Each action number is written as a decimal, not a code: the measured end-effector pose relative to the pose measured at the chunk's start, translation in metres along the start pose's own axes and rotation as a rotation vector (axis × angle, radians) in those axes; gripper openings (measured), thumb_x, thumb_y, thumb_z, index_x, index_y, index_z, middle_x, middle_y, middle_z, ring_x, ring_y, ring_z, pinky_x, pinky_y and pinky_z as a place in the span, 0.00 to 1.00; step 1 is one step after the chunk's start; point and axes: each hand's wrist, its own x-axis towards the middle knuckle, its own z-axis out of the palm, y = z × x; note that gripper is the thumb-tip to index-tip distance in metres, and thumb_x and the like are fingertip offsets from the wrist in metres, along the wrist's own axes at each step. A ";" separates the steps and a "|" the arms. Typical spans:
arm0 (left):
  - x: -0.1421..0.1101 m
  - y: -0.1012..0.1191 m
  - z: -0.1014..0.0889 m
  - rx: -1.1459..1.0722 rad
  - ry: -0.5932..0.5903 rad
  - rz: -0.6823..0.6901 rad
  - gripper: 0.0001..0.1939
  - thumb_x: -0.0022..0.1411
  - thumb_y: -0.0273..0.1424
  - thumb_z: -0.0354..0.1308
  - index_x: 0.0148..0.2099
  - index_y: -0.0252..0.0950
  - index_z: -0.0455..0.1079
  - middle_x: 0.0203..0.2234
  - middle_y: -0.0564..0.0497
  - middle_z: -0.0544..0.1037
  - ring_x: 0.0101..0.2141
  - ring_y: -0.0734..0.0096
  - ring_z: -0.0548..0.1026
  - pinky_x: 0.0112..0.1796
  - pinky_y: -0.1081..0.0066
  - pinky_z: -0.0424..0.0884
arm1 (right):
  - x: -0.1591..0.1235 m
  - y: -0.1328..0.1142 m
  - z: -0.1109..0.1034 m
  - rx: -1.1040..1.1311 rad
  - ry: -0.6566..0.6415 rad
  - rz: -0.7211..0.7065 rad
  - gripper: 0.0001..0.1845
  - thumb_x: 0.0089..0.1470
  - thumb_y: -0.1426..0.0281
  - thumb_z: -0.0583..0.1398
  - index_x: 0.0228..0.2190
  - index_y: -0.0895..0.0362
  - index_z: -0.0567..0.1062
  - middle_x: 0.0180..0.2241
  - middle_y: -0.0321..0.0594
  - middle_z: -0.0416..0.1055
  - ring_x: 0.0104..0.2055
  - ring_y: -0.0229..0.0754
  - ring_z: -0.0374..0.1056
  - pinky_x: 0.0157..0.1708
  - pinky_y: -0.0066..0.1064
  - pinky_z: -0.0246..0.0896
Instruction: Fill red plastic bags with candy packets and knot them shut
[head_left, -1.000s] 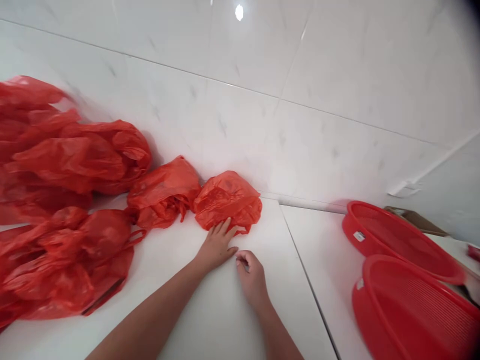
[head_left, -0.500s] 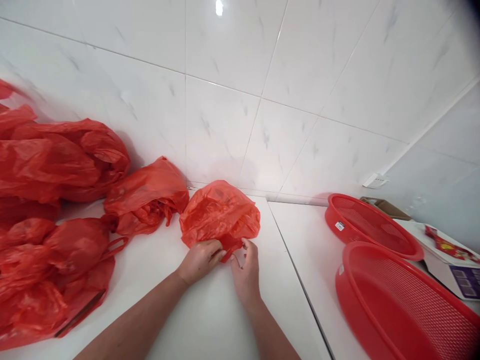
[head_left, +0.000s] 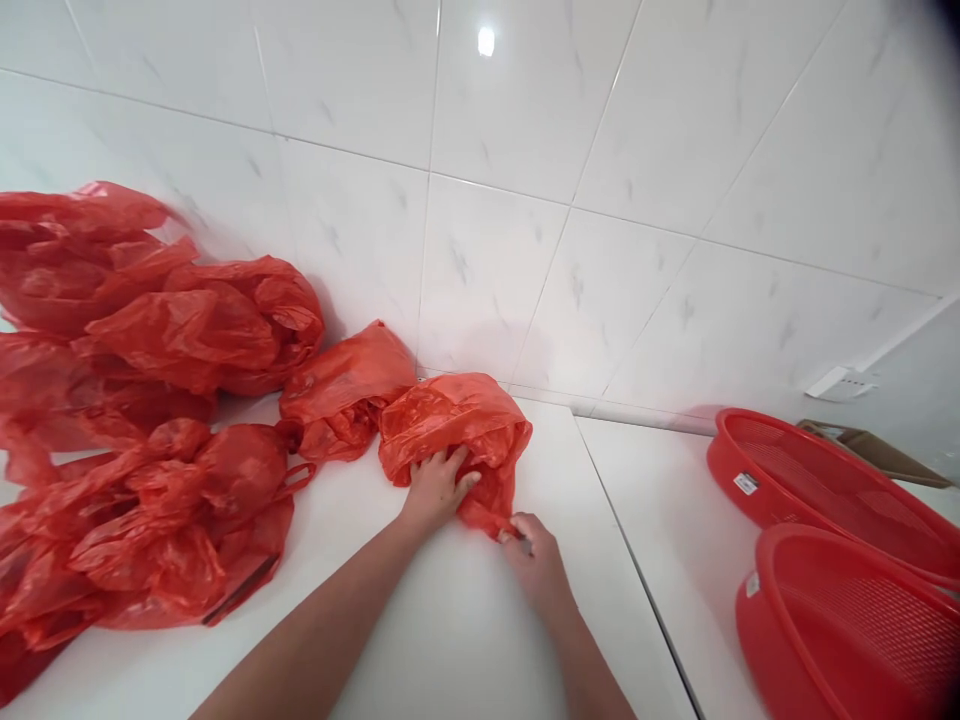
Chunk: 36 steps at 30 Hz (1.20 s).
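Observation:
A crumpled red plastic bag [head_left: 457, 415] lies on the white table against the tiled wall. Spread fingers of my left hand [head_left: 436, 488] press on the bag's near side, at its mouth. My right hand [head_left: 536, 555] pinches the bag's near right corner between thumb and fingers and draws it out toward me. What the bag contains is hidden. Just left of it, and touching or nearly touching, rests another red plastic bag [head_left: 349, 385].
Several more red plastic bags [head_left: 202, 325] are heaped along the left. Two red mesh baskets [head_left: 757, 510] stand at the right, past a seam [head_left: 637, 570] in the tabletop. Behind them is a brown cardboard box [head_left: 877, 450]. A white socket [head_left: 840, 384] is on the wall.
My left hand has opened and moved onto the bag's near side. My right hand has pulled the bag's corner nearer and to the right. The view has turned left.

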 end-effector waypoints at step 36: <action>0.042 0.001 0.011 -0.027 0.342 0.055 0.17 0.54 0.26 0.57 0.48 0.39 0.69 0.52 0.41 0.68 0.53 0.48 0.63 0.53 0.47 0.57 | -0.100 0.079 -0.043 -0.879 0.007 -0.480 0.28 0.56 0.57 0.55 0.54 0.58 0.69 0.55 0.45 0.67 0.53 0.52 0.66 0.46 0.40 0.67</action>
